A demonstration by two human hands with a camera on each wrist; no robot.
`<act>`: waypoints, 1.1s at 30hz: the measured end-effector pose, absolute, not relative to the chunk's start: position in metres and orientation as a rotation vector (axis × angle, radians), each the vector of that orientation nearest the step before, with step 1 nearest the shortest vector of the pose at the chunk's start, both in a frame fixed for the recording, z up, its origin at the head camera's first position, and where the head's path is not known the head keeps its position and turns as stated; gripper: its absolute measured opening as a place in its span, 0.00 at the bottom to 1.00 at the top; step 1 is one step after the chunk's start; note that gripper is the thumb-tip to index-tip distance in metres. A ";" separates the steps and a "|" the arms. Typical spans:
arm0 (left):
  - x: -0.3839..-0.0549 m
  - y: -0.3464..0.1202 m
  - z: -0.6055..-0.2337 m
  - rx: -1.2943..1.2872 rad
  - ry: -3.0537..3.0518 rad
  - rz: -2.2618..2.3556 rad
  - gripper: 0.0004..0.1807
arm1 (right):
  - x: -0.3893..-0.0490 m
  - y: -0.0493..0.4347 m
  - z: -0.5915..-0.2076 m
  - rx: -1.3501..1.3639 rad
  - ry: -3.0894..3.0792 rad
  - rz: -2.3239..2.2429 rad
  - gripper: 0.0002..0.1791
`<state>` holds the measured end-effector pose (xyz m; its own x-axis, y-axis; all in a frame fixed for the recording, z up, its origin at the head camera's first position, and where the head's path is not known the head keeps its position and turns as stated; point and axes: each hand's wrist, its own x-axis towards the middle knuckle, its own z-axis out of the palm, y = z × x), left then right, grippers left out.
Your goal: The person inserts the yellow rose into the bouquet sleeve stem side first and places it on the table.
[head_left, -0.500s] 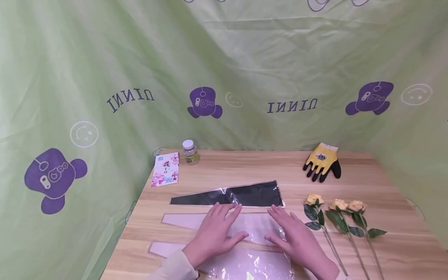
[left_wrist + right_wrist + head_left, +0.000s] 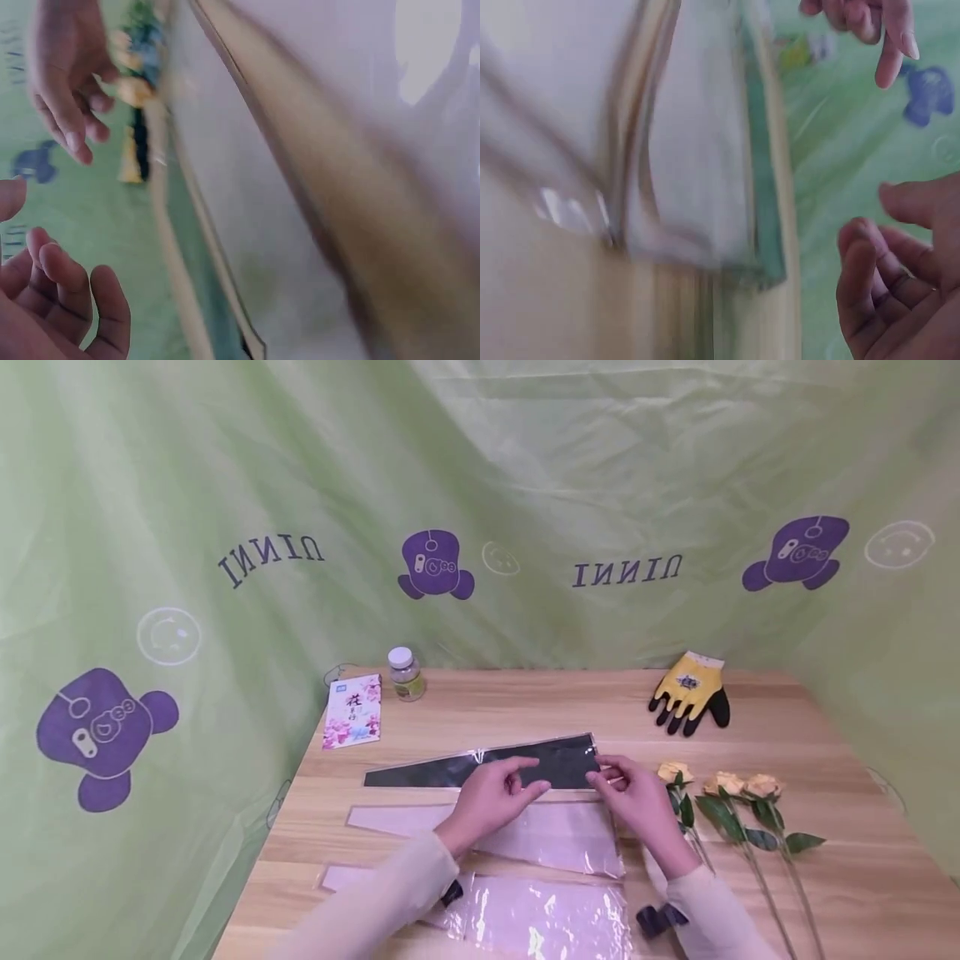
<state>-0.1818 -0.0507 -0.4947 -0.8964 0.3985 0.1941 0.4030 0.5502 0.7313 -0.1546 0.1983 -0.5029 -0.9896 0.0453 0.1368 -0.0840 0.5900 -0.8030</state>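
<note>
"Left hand and right hand: what do you see from your end?"

"I see both relaxed, fingers loosely bent, thumbs apart, nothing gripped. One is over the middle of the black bag, the other at its right end; whether those right fingertips touch it, I can't tell."

"Where on the counter is that bag?"

"Mid-counter, lying flat, its narrow end toward the left edge. Two pale bags lie nearer the front edge, one below the other."

"And around them?"

"Three roses toward the right edge, a yellow glove near the far right corner. I have a flowered packet by the far left corner, a jar just beside it."
</note>
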 end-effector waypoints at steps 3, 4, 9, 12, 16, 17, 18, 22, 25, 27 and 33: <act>-0.209 -0.038 -0.507 -0.703 -2.901 -1.130 0.29 | -0.174 0.201 -0.510 -0.003 -2.787 1.178 0.23; -0.217 -0.033 -0.511 -0.716 -2.933 -1.059 0.29 | -0.179 0.202 -0.512 -0.007 -2.823 1.122 0.24; -0.242 -0.010 -0.523 -0.809 -2.995 -0.820 0.29 | -0.196 0.204 -0.521 -0.003 -2.907 0.915 0.24; -0.246 -0.002 -0.525 -0.855 -3.015 -0.772 0.28 | -0.201 0.203 -0.524 0.011 -2.932 0.872 0.21; -0.250 0.005 -0.525 -0.918 -3.056 -0.682 0.27 | -0.205 0.203 -0.524 -0.005 -2.961 0.848 0.16; -0.251 0.007 -0.525 -0.936 -3.067 -0.647 0.26 | -0.205 0.203 -0.524 -0.015 -2.961 0.839 0.14; -0.252 0.008 -0.525 -0.966 -3.076 -0.609 0.24 | -0.206 0.203 -0.524 -0.023 -2.959 0.834 0.11; -0.252 0.009 -0.524 -1.027 -3.101 -0.501 0.18 | -0.204 0.202 -0.522 0.021 -2.924 0.803 0.05; -0.253 0.009 -0.525 -1.028 -3.117 -0.501 0.18 | -0.201 0.201 -0.521 0.084 -2.880 0.786 0.05; -0.255 0.010 -0.526 -1.018 -3.124 -0.505 0.19 | -0.200 0.201 -0.519 0.109 -2.861 0.822 0.06; -0.262 0.008 -0.534 -0.973 -3.109 -0.622 0.18 | -0.201 0.200 -0.515 0.102 -2.863 1.003 0.10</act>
<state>-0.2617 0.0085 -0.5336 -0.8139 0.5785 -0.0539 0.5133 0.7594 0.3998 -0.2007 0.1996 -0.5145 -0.9921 -0.0281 0.1220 -0.0981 0.7800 -0.6180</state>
